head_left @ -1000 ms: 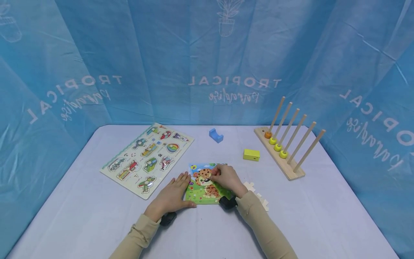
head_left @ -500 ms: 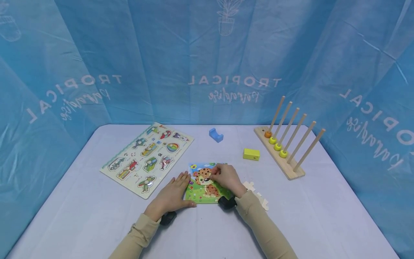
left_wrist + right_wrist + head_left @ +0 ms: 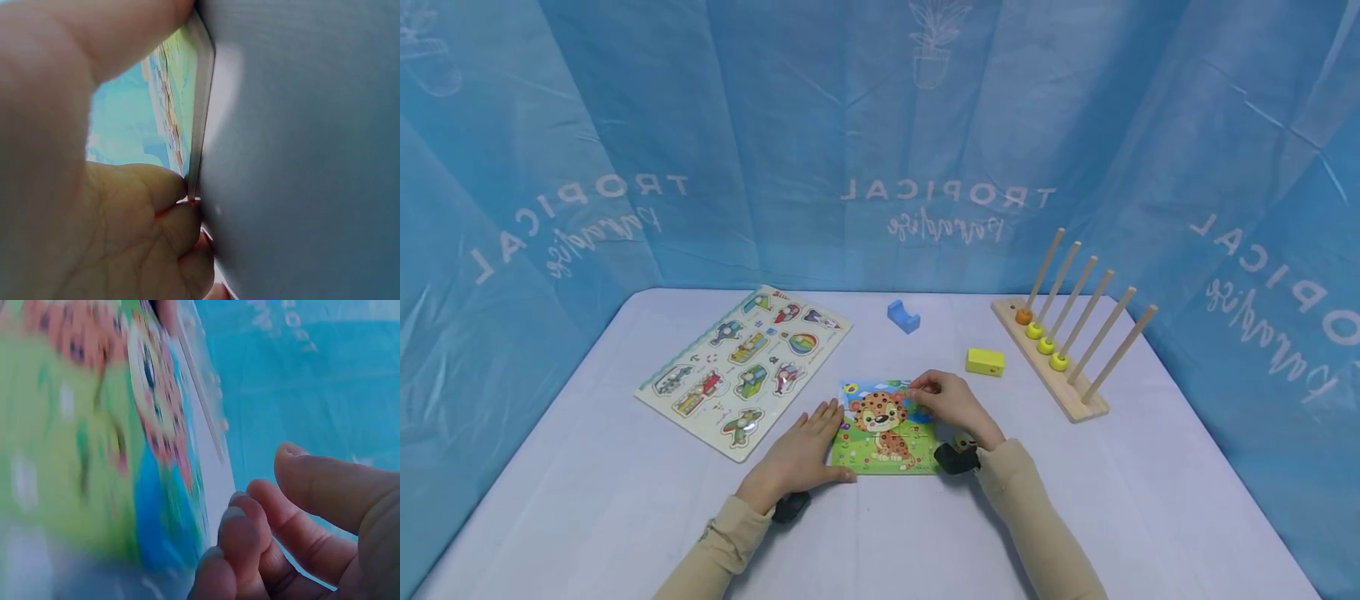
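A jigsaw puzzle (image 3: 891,442) with a spotted leopard on green grass lies flat at the middle of the table. My left hand (image 3: 805,450) rests along its left edge, fingers straight and thumb at the near corner. In the left wrist view, those fingers touch the puzzle's edge (image 3: 199,119). Over the puzzle's upper right part is my right hand (image 3: 951,400), fingers loosely bent. The right wrist view shows its thumb and fingertips apart, holding nothing, beside the blurred puzzle (image 3: 69,469). A pale piece (image 3: 966,442) peeks out by the right wrist, mostly hidden.
A knob puzzle board (image 3: 741,375) with vehicles lies to the left. Behind the leopard puzzle are a blue block (image 3: 903,317) with a curved notch and a yellow block (image 3: 985,362). At right stands a wooden peg rack (image 3: 1052,358) with several beads. Blue cloth surrounds the table.
My right hand has left the leopard's face, where it pinched or pressed a piece, and moved right. The whole face now shows. My left hand stays put.
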A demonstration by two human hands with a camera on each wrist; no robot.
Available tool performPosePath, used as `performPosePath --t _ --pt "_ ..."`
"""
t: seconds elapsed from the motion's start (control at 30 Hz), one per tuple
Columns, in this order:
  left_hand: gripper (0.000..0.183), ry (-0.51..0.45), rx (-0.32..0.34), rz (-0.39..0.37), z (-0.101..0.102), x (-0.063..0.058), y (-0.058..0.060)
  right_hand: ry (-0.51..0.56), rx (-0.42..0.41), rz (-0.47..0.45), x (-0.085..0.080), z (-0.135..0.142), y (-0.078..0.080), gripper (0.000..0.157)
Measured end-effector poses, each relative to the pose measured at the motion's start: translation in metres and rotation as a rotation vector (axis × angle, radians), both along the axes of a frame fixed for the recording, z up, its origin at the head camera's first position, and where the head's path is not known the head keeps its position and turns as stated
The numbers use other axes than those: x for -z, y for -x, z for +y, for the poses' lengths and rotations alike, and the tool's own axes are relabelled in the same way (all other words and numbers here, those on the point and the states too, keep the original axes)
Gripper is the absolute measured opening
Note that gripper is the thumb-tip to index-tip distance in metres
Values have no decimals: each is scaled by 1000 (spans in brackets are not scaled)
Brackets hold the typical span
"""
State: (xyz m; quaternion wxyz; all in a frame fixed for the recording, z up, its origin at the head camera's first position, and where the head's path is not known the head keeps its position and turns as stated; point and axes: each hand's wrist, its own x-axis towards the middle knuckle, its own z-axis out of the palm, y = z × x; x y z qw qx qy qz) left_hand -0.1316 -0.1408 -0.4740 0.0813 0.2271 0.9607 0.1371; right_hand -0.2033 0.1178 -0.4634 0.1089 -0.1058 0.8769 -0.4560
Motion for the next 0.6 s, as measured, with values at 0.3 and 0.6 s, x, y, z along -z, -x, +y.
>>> performPosePath --t 0.3,0.6 --pt "101 -6 -2 -9 2 -2 0 -70 49 -13 -1 66 -2 22" --pt "101 -6 2 -9 2 -2 0 -98 -99 -28 2 91 -26 19"
